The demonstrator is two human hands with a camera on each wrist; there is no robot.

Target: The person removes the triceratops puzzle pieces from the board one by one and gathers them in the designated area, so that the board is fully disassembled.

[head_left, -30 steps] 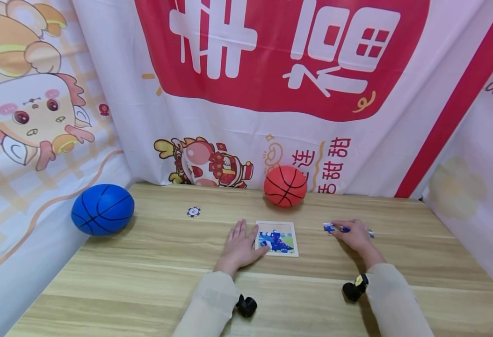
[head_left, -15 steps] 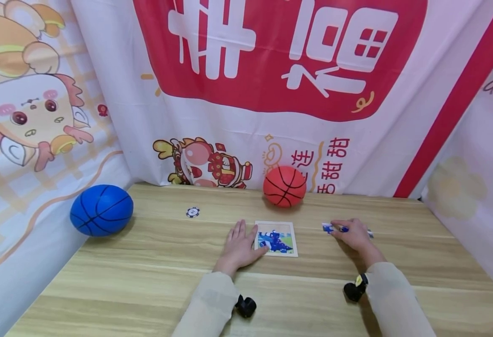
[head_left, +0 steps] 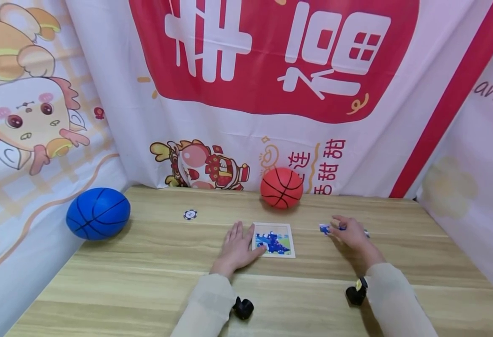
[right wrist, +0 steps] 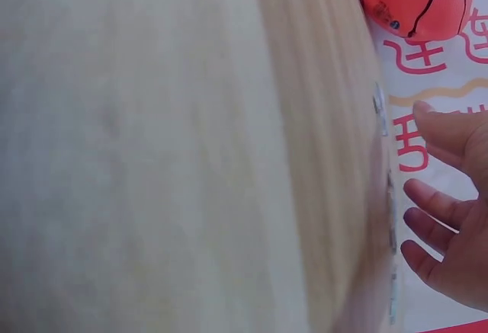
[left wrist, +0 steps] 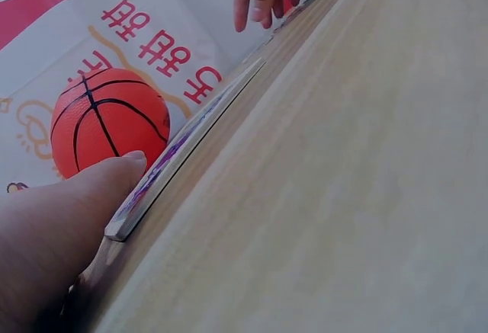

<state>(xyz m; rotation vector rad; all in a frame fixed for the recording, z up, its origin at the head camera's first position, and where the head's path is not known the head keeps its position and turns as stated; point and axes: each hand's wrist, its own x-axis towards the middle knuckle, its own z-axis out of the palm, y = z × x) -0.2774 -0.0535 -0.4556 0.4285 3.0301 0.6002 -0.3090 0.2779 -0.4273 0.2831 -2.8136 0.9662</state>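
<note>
Head view: left hand [head_left: 238, 246] lies flat, fingers straight, thumb touching the left edge of the puzzle board [head_left: 274, 239] at the middle of the tabletop [head_left: 145, 281]; nothing has shifted there.
Head view, right: right hand [head_left: 351, 234] has lifted its fingers off the loose puzzle pieces [head_left: 324, 229] towards the right edge; a second ago it covered them.
Left wrist view: thumb [left wrist: 84, 196] rests against the board's rim [left wrist: 183, 158]; grip apart.
Right wrist view: fingers [right wrist: 438, 203] spread, holding nothing; pieces [right wrist: 379, 108] lie edge-on.
Meaning: likely selecting a piece, none picked.
</note>
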